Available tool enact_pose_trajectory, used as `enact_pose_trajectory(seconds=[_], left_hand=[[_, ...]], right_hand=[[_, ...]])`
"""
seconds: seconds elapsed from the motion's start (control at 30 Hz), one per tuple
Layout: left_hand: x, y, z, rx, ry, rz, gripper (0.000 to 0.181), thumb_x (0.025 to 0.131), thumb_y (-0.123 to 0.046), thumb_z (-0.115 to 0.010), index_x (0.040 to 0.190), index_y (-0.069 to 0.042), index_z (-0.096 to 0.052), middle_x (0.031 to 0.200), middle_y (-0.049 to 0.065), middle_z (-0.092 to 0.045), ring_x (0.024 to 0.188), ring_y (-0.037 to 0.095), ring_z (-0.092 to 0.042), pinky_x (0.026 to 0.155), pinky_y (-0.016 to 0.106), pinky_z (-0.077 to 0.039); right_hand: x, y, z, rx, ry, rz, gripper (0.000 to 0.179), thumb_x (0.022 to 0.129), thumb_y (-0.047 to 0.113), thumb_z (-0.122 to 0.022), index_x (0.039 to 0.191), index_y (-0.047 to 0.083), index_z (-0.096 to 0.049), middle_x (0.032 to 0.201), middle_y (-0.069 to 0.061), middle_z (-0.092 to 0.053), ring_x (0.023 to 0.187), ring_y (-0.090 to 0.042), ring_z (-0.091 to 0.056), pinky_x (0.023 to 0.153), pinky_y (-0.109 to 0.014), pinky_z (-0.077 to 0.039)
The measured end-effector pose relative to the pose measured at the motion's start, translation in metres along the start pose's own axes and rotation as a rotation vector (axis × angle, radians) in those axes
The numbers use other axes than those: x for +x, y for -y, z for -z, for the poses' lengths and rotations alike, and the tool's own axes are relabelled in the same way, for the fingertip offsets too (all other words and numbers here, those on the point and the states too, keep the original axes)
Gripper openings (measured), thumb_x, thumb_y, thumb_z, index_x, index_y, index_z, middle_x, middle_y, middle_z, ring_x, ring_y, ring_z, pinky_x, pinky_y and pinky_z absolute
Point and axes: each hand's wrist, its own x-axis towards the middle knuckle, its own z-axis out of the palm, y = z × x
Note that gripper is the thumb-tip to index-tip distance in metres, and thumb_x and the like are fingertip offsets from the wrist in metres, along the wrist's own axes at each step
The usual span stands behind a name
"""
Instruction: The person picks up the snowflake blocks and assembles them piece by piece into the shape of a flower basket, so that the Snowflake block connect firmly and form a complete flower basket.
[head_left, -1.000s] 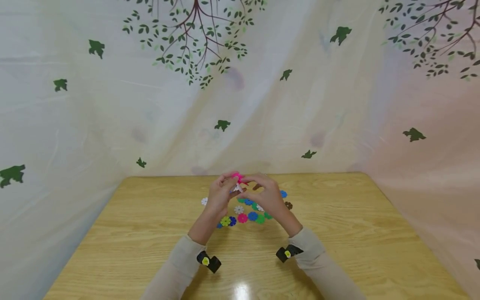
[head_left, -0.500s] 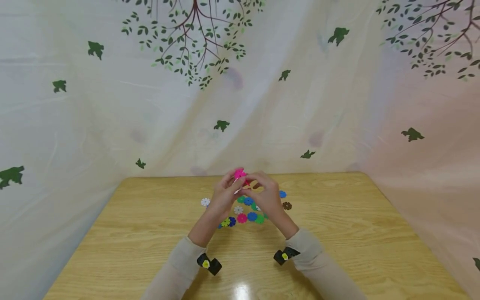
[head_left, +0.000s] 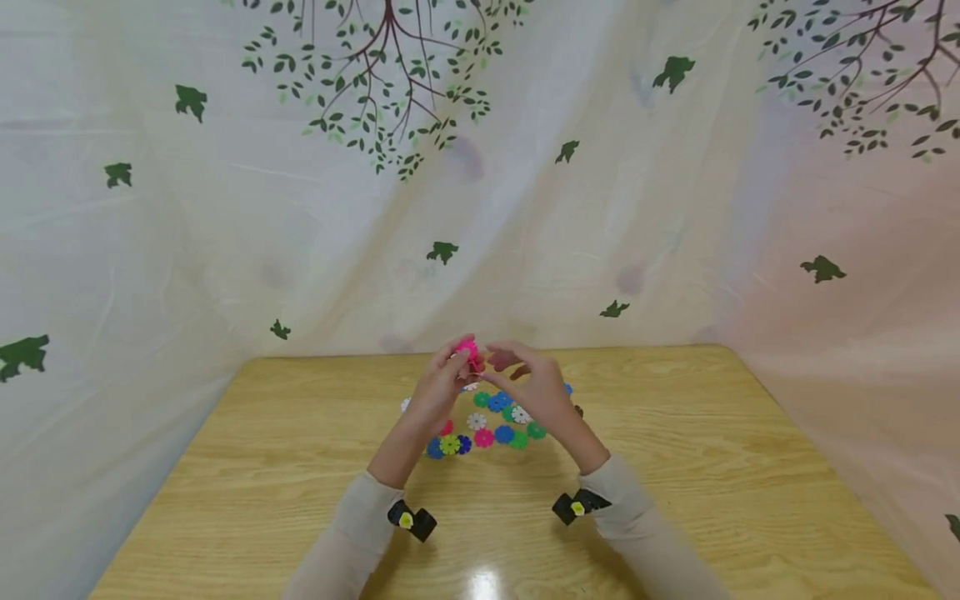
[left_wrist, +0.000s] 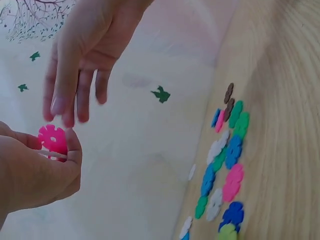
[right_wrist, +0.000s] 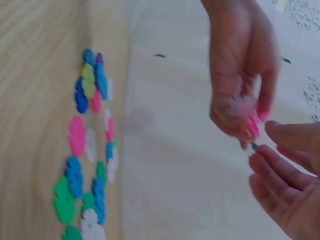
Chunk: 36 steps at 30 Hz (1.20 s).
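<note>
In the head view my left hand (head_left: 437, 390) is raised over the far part of the table, thumb and fingers pinching a bright pink snowflake disc (head_left: 467, 349). A pale disc (left_wrist: 52, 154) is joined to it at an angle, partly hidden by the fingers in the left wrist view. My right hand (head_left: 538, 387) is just to the right, its fingers loosely spread with nothing held between them. In the right wrist view its fingertips (right_wrist: 272, 129) are close to the pink pieces, and the left hand (right_wrist: 242, 60) grips them from above.
Several flat snowflake discs lie below the hands, among them a pink disc (head_left: 483, 437), a yellow-green disc (head_left: 449, 444) and a white disc (head_left: 476, 422). They rest on a wooden table (head_left: 675, 483). A printed cloth (head_left: 360, 250) hangs behind its far edge.
The right fingers close in on the pink piece, then draw away to the right. The left hand shifts slightly left with the joined discs, which have turned.
</note>
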Motion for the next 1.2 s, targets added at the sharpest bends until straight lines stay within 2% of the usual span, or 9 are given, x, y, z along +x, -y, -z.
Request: enact_pose_trajectory(seconds=[0.1, 0.2, 0.33, 0.47, 0.63, 0.8, 1.0, 1.1, 1.2], left_hand=[[0.002, -0.005, 0.005, 0.02, 0.018, -0.004, 0.042, 0.109, -0.016, -0.04, 0.15, -0.003, -0.044, 0.102, 0.003, -0.058, 0.1, 0.015, -0.058, 0.093, 0.027, -0.052], [0.002, -0.01, 0.011, 0.049, 0.02, 0.012, 0.041, 0.11, -0.016, -0.04, 0.148, -0.003, -0.046, 0.096, 0.0, -0.057, 0.095, 0.016, -0.056, 0.091, 0.029, -0.052], [0.0, -0.016, 0.017, 0.107, 0.011, 0.025, 0.04, 0.11, -0.019, -0.041, 0.146, -0.004, -0.048, 0.091, -0.001, -0.054, 0.091, 0.017, -0.056, 0.082, 0.026, -0.052], [-0.001, -0.021, 0.021, 0.151, 0.016, 0.031, 0.039, 0.111, -0.023, -0.04, 0.144, -0.005, -0.05, 0.091, -0.001, -0.054, 0.088, 0.016, -0.056, 0.075, 0.023, -0.052], [-0.004, -0.022, 0.021, 0.173, 0.028, 0.043, 0.042, 0.112, -0.029, -0.039, 0.143, -0.004, -0.052, 0.09, -0.001, -0.054, 0.089, 0.018, -0.055, 0.076, 0.025, -0.051], [-0.006, -0.02, 0.022, 0.195, 0.035, 0.043, 0.042, 0.111, -0.031, -0.04, 0.143, -0.007, -0.054, 0.089, -0.001, -0.054, 0.086, 0.016, -0.054, 0.072, 0.023, -0.047], [-0.007, -0.018, 0.022, 0.215, 0.027, 0.009, 0.038, 0.108, -0.026, -0.05, 0.144, -0.013, -0.055, 0.099, 0.002, -0.062, 0.087, 0.018, -0.058, 0.068, 0.022, -0.045], [-0.008, -0.019, 0.023, 0.206, -0.007, 0.0, 0.038, 0.107, -0.024, -0.053, 0.143, -0.012, -0.055, 0.105, 0.003, -0.069, 0.089, 0.02, -0.062, 0.07, 0.022, -0.046], [-0.008, -0.02, 0.022, 0.188, -0.033, -0.005, 0.036, 0.106, -0.024, -0.056, 0.138, -0.009, -0.058, 0.105, 0.002, -0.072, 0.086, 0.017, -0.063, 0.071, 0.022, -0.048]], right_hand=[[0.003, -0.003, 0.017, -0.03, 0.128, -0.056, 0.031, 0.092, 0.014, -0.076, 0.122, 0.005, -0.071, 0.102, -0.01, -0.077, 0.092, -0.024, -0.072, 0.075, -0.034, -0.059], [0.003, -0.011, 0.032, -0.073, 0.32, -0.076, 0.027, 0.094, 0.015, -0.074, 0.118, 0.004, -0.072, 0.098, -0.008, -0.076, 0.089, -0.019, -0.07, 0.076, -0.031, -0.058], [-0.002, -0.025, 0.045, -0.103, 0.564, -0.103, 0.023, 0.095, 0.013, -0.072, 0.115, 0.0, -0.072, 0.094, -0.008, -0.075, 0.083, -0.016, -0.068, 0.07, -0.028, -0.058], [-0.01, -0.041, 0.05, -0.15, 0.679, -0.16, 0.02, 0.094, 0.008, -0.072, 0.11, -0.003, -0.071, 0.086, -0.007, -0.073, 0.075, -0.01, -0.064, 0.066, -0.023, -0.054], [-0.021, -0.062, 0.046, -0.243, 0.713, -0.201, 0.021, 0.09, 0.005, -0.075, 0.109, -0.002, -0.071, 0.076, -0.002, -0.063, 0.067, -0.006, -0.049, 0.063, -0.021, -0.045], [-0.03, -0.075, 0.037, -0.32, 0.7, -0.216, 0.018, 0.088, 0.008, -0.079, 0.104, 0.004, -0.072, 0.082, -0.001, -0.064, 0.071, -0.009, -0.05, 0.063, -0.023, -0.045], [-0.03, -0.075, 0.035, -0.266, 0.646, -0.244, 0.016, 0.082, 0.0, -0.08, 0.089, 0.003, -0.065, 0.078, -0.003, -0.059, 0.072, -0.012, -0.05, 0.064, -0.024, -0.044], [-0.027, -0.073, 0.034, -0.214, 0.604, -0.245, 0.015, 0.084, -0.003, -0.077, 0.089, 0.002, -0.064, 0.08, -0.003, -0.061, 0.073, -0.012, -0.052, 0.064, -0.024, -0.046], [-0.02, -0.065, 0.034, -0.162, 0.513, -0.205, 0.009, 0.089, -0.002, -0.073, 0.096, 0.0, -0.068, 0.082, -0.005, -0.065, 0.073, -0.011, -0.056, 0.065, -0.024, -0.049]])
